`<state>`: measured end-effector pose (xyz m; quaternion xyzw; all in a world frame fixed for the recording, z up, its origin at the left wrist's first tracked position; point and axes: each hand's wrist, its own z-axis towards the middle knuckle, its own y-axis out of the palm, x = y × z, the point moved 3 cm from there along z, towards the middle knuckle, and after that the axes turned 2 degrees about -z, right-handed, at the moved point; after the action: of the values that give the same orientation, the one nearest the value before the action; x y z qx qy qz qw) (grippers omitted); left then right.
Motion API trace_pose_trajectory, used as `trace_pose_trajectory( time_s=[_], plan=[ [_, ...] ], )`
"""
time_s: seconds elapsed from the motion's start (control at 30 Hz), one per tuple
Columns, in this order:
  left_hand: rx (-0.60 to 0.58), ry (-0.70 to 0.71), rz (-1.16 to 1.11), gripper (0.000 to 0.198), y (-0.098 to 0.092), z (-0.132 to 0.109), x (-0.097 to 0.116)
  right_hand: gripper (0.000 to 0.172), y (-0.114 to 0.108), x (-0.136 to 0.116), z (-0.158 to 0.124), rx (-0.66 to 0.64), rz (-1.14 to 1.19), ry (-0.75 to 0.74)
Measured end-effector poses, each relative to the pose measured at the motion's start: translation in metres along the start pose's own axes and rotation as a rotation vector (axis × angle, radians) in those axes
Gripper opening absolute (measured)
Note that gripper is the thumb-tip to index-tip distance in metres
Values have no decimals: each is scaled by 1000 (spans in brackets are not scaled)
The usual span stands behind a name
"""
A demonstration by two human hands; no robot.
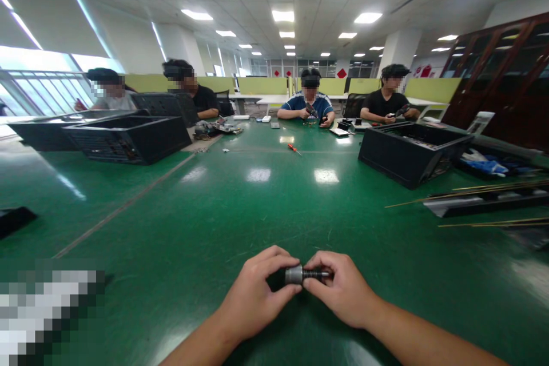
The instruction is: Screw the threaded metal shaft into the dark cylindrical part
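My left hand [261,283] and my right hand [343,289] meet low in the middle of the view, just over the green table [240,211]. Between them lies a metal part, roughly level: a grey cylinder [294,275] on the left, with a dark, ridged shaft [312,274] running from it to the right, like a coil spring on a rod. The thumb and fingers of my left hand pinch the cylinder. My right thumb and fingers close around the shaft, whose tip shows near my palm. The part's exact kind I cannot make out.
A red screwdriver [294,149] lies far ahead. Open black computer cases stand at left [128,140] and right [412,151]. Thin yellowish rods [493,186] rest on a dark tray at right. Several people sit around the table's far side. A blurred patch hides the lower left.
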<state>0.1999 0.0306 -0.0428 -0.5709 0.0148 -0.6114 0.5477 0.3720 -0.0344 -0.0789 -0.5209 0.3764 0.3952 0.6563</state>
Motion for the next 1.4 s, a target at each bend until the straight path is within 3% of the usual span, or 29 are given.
trace_pose_trajectory(
  time_s=[0.57,1.4],
  plan=[
    [27,21,3,31,-5,0,2,10,-4,-1,1,66,-44,-29],
    [95,53,12,31,-9,1,2,8,-7,8,-1,59,-1,-16]
  ],
)
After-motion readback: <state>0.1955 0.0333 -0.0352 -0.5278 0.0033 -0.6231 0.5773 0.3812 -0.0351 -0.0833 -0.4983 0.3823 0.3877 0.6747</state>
